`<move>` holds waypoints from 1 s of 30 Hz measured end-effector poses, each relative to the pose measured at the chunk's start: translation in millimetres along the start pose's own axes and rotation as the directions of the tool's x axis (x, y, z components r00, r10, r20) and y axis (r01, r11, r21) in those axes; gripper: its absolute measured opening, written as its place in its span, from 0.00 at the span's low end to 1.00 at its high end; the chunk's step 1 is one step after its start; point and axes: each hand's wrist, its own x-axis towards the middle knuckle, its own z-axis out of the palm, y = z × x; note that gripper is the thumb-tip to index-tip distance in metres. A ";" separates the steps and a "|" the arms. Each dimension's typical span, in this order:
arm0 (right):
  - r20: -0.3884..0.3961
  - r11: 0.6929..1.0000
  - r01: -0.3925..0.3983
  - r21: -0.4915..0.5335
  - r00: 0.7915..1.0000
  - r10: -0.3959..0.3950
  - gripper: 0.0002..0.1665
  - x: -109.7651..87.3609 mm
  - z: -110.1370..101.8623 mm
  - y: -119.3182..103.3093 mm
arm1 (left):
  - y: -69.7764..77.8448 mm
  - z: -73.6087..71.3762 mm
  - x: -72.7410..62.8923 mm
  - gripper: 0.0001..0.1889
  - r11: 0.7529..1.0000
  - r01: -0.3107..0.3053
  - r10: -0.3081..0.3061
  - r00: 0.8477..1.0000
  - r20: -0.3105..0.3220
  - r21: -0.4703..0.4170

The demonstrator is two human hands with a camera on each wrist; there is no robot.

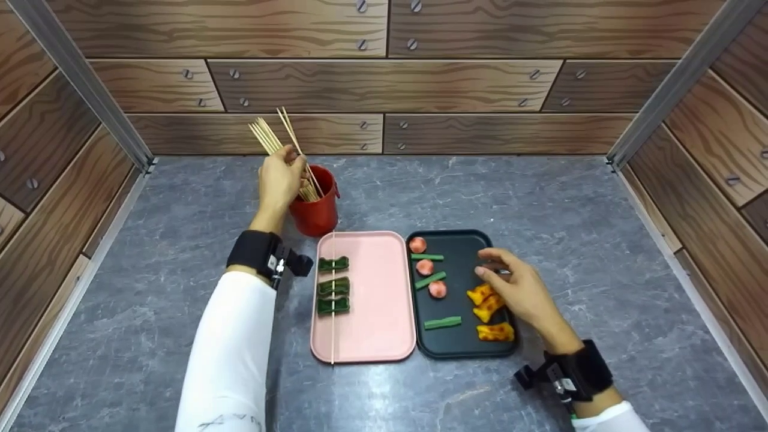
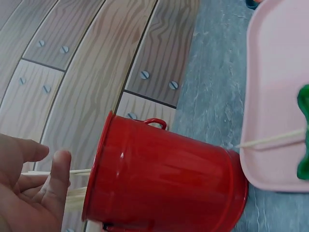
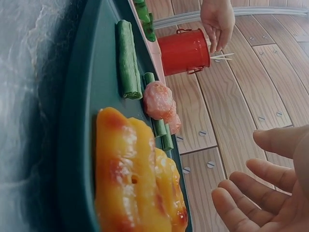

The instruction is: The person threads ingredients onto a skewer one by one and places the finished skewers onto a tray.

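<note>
My left hand (image 1: 281, 180) is among the thin wooden skewers (image 1: 265, 135) standing in a red bucket (image 1: 315, 217). Two skewers lean apart from the bunch beside my fingertips. In the left wrist view, thumb and forefinger stand apart while a skewer passes by the other fingers; I cannot tell if they grip it. My right hand (image 1: 521, 292), fingers spread and holding nothing, hovers over the right edge of a dark tray (image 1: 462, 240), near glazed yellow food pieces (image 1: 495, 332). On the pink tray (image 1: 378, 300) lies a skewer threaded through three dark green folded pieces (image 1: 333, 306).
Three pink balls (image 1: 437, 289) and three green stalk pieces (image 1: 443, 323) lie on the dark tray. The trays sit side by side on a grey marbled table (image 1: 570, 228). Wood-patterned panels (image 1: 384, 84) wall in the back and sides.
</note>
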 end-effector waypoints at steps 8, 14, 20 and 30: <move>0.007 0.997 0.017 -0.076 1.000 -0.017 0.29 0.4 -3.1 3.0 | 1.4 9.2 7.0 0.27 0.992 0.103 -0.101 0.994 0.039 -0.067; 0.038 0.958 0.037 -0.284 0.999 -0.027 0.39 -0.6 -8.4 7.1 | 4.5 17.8 11.4 0.23 0.993 0.117 -0.116 0.993 0.037 -0.023; 0.109 0.928 0.064 -0.367 0.994 -0.025 0.47 -1.8 -5.6 11.9 | 5.0 23.4 13.2 0.19 0.997 0.069 -0.069 0.998 0.000 0.046; 0.120 0.913 0.088 -0.399 0.992 -0.044 0.49 -1.6 -5.9 12.6 | 3.6 23.5 10.9 0.12 0.987 0.024 -0.018 0.999 -0.043 0.159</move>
